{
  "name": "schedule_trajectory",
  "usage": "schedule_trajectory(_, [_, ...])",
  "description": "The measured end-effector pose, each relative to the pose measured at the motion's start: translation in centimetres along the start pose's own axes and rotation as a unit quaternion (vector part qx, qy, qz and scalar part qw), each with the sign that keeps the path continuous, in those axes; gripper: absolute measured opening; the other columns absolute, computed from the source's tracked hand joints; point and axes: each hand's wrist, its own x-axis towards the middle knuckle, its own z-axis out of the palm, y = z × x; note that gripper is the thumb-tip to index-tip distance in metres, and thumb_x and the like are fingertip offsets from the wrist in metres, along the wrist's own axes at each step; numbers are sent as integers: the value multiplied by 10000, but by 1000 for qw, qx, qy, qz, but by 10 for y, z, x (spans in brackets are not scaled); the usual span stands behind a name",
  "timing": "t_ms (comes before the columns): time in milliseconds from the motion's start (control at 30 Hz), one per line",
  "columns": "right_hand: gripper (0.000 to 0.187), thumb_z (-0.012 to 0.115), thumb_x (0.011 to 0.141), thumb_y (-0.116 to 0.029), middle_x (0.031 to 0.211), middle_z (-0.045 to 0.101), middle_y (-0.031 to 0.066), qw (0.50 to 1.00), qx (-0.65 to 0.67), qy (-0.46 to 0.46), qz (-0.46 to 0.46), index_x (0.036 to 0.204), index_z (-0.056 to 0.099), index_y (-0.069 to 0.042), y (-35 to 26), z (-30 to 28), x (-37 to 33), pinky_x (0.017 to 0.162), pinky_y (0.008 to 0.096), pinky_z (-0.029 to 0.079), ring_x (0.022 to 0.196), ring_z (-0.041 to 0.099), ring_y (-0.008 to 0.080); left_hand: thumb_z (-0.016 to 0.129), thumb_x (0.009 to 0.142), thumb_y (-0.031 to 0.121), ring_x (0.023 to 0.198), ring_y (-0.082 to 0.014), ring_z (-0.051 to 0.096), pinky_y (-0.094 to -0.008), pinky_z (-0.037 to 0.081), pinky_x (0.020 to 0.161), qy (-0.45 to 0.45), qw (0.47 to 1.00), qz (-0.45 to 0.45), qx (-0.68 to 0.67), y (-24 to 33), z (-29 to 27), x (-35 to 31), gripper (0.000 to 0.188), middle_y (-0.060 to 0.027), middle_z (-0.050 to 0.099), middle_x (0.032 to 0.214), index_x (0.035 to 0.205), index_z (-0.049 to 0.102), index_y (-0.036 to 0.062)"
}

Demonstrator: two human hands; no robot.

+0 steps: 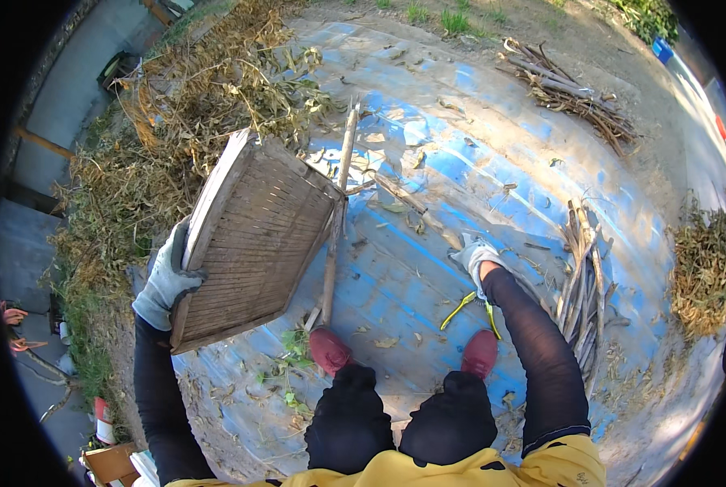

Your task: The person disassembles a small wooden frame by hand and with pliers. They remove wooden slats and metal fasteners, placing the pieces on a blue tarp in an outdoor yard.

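Note:
My left hand, in a grey work glove, grips the near rim of a flat woven bamboo tray and holds it tilted up above the ground. My right hand, also gloved, reaches down to the blue tarp with fingers spread, touching it near scattered dry leaves. A pair of yellow-handled pliers lies on the tarp just below that hand. A long wooden stick lies on the tarp beside the tray's right edge. My red shoes stand at the tarp's near side.
A heap of dry plant stalks and pods lies at the left. Bundles of thick stems lie at the right and far right. Another dry heap sits at the right edge. A concrete path runs along the left.

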Motion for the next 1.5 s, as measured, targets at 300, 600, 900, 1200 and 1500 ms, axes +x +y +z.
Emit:
schedule_trajectory(300, [730,721,688,-354,1244,522,167,920,131,182,322,1310,434,-102,228,80,-171,981,388,385,1160,480,332,759,562,126,1087,-306,540,-360,435,924,70,961,-82,256,43,33,25,837,-151,549,1179,1306,379,96])
schedule_trajectory(600, [973,781,637,-335,1414,292,208,939,72,163,294,1419,237,-134,153,3,-247,1075,427,271,1314,271,364,758,561,154,1104,-305,521,-384,416,940,75,962,11,262,126,32,4,837,-119,536,1190,1309,384,121])
schedule_trajectory(900, [1013,739,640,-484,1365,351,239,898,409,140,-81,1394,258,-9,-5,-65,-172,1050,398,306,1261,355,366,696,572,21,1156,-192,480,-337,363,1003,198,958,197,71,218,-26,-58,812,-108,519,1229,1320,380,27])
schedule_trajectory(1200, [779,669,716,-357,1067,596,179,822,437,352,93,1368,325,-106,-55,-95,-108,830,395,454,966,604,284,694,565,-1,1074,-183,489,-306,437,897,271,912,238,-194,227,-12,-75,840,-79,489,1188,1330,348,-10])
schedule_trajectory(1500, [361,637,761,-308,1047,606,111,956,-38,290,28,1057,536,-127,168,-162,-216,828,425,469,967,600,289,755,539,48,1122,-186,493,-333,408,958,150,966,182,-104,153,-24,-102,907,-87,511,1212,1346,346,-13])
